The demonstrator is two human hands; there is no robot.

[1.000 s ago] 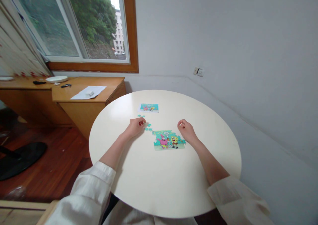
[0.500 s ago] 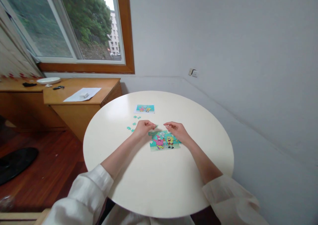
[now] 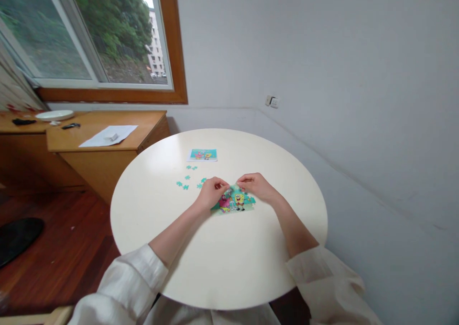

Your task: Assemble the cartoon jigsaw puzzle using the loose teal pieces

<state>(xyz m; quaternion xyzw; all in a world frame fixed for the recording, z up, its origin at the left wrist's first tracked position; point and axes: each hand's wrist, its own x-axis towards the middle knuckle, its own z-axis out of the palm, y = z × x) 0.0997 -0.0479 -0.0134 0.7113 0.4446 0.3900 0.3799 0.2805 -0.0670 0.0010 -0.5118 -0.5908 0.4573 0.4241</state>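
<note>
A partly joined jigsaw puzzle (image 3: 239, 202) with cartoon figures on a teal ground lies flat on the round table. My left hand (image 3: 214, 192) is closed in a pinch at its upper left edge, with a small puzzle piece mostly hidden at the fingertips. Close by, my right hand (image 3: 258, 187) also pinches, its fingertips at the puzzle's top edge; what they hold, if anything, is too small to make out. Both hands cover parts of the puzzle. Several loose teal pieces (image 3: 185, 187) lie left of my left hand.
A reference picture card (image 3: 202, 155) lies farther back on the white round table (image 3: 215, 258). To the left stands a wooden desk (image 3: 150, 124) bearing a paper sheet (image 3: 124, 132), a small white block and a white plate (image 3: 55, 115). A wall runs along the right.
My left hand has moved to the puzzle's top edge with the piece, and the gap between both hands' fingertips has narrowed. More loose pieces show behind the left hand. The view has shifted slightly.
</note>
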